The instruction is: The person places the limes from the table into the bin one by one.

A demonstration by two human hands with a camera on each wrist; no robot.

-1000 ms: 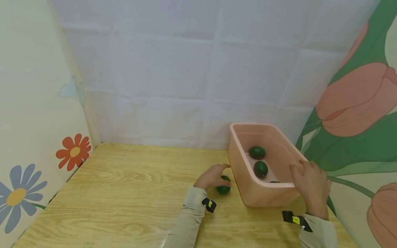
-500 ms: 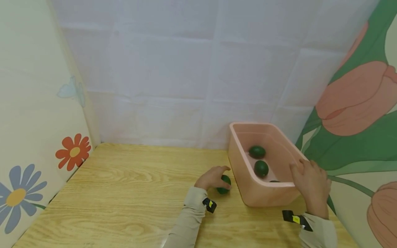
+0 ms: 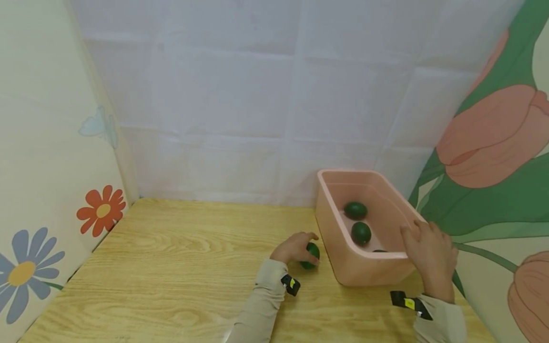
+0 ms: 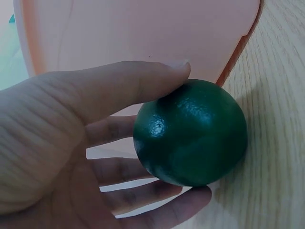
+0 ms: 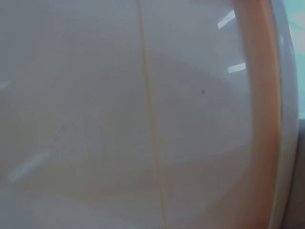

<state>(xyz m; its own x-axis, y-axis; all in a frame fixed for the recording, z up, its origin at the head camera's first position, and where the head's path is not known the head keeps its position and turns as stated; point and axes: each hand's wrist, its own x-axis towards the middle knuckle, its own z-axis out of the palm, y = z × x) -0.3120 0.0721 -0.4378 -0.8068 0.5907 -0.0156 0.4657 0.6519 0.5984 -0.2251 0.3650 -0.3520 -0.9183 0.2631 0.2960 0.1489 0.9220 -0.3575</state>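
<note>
My left hand has its thumb and fingers curled round a dark green, glossy avocado, just left of the pink bin. In the left wrist view the thumb lies along its upper side and the fingers reach beneath, with the wood grain close beside it. My right hand grips the bin's near right rim, thumb toward the inside. Within the bin lie a far avocado, a nearer avocado and a third dark green piece, mostly hidden behind the front rim.
The wooden table stretches out to the left. A white sheet hangs behind it, with flower-printed panels on both sides. Only the bin's smooth, shiny wall and its edge fill the right wrist view.
The left hand and its avocado have shifted very slightly right, with the fingers moving a little over it. The right hand and the bin stay put.
</note>
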